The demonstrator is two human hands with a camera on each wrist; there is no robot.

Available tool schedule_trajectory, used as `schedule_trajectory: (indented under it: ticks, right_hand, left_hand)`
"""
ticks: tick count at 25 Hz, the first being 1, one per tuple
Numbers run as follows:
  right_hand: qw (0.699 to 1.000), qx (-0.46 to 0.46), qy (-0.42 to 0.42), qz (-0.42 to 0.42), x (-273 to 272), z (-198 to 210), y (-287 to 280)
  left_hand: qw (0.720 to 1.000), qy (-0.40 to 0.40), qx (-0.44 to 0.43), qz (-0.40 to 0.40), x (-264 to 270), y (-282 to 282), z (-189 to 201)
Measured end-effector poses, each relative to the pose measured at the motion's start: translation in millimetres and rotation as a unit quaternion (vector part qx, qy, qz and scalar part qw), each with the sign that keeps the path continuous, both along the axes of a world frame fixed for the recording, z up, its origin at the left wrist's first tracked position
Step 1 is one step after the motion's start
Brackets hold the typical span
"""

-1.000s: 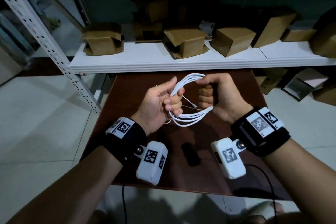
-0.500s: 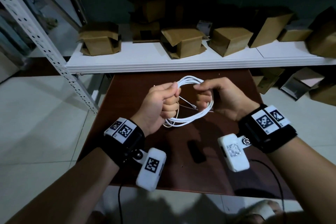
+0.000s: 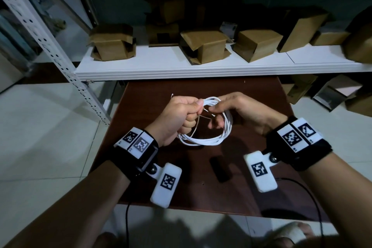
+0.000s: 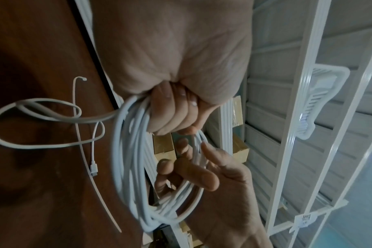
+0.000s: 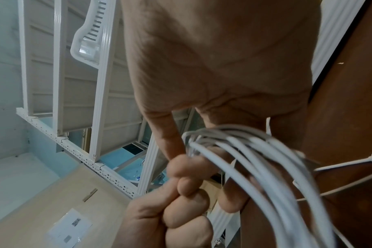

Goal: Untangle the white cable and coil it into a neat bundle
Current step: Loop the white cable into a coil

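Observation:
The white cable (image 3: 201, 140) is wound into a coil of several loops, held above the brown table (image 3: 141, 110). My left hand (image 3: 191, 112) grips the coil's left side in a fist, as the left wrist view shows (image 4: 172, 109). My right hand (image 3: 218, 113) pinches strands at the coil's top right between thumb and fingers (image 4: 189, 169). A loose cable end with its connector (image 4: 93, 169) hangs off to the side. A thin white zip tie (image 4: 83, 151) crosses near it. The coil (image 5: 265, 167) fans out under the right palm.
A small black object (image 3: 219, 169) lies on the table near its front. A white shelf (image 3: 181, 70) just behind the table carries several cardboard boxes (image 3: 205, 46). A perforated rack post (image 3: 50, 46) slants at the left. Tiled floor surrounds the table.
Both hands moved closer together and lower. The coil tipped from upright towards flat. The right hand went from a fist on the coil's right side to a fingertip hold at its top.

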State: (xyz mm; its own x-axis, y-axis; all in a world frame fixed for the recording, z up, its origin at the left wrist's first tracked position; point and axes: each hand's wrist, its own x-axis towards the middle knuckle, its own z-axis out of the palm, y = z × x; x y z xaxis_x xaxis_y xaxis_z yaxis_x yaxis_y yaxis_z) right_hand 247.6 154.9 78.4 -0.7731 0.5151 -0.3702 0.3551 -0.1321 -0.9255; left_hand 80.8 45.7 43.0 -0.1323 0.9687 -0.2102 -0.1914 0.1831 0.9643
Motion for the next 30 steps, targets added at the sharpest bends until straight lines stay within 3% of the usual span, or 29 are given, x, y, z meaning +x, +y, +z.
schedule_trajectory:
  ticks: [3,8,14,19,27,30]
  right_hand:
    - [1.000,-0.006,0.014,-0.009,-2.4,-3.6,-1.6]
    - [0.982,-0.105,0.096,-0.125,-2.8,1.1,1.9]
    - [0.971,-0.132,0.081,-0.184,2.3,5.2,9.1]
    - [0.970,-0.137,0.064,-0.189,2.8,-0.8,15.4]
    - [0.990,-0.100,0.054,-0.088,-2.5,-13.2,5.3]
    - [0.993,-0.090,0.042,-0.058,-3.3,-12.7,3.6]
  left_hand:
    - [1.000,0.001,-0.013,-0.013,1.2,-1.6,-1.9]
    - [0.995,-0.099,-0.010,-0.030,-0.3,-7.1,8.9]
    - [0.985,-0.158,-0.023,-0.062,-9.1,-6.1,3.4]
    - [0.995,-0.084,-0.014,-0.057,-6.1,-6.4,-1.4]
    - [0.999,0.031,-0.025,0.002,-10.0,-6.4,-9.3]
    - [0.999,0.034,-0.020,0.019,-9.4,-9.1,-7.5]
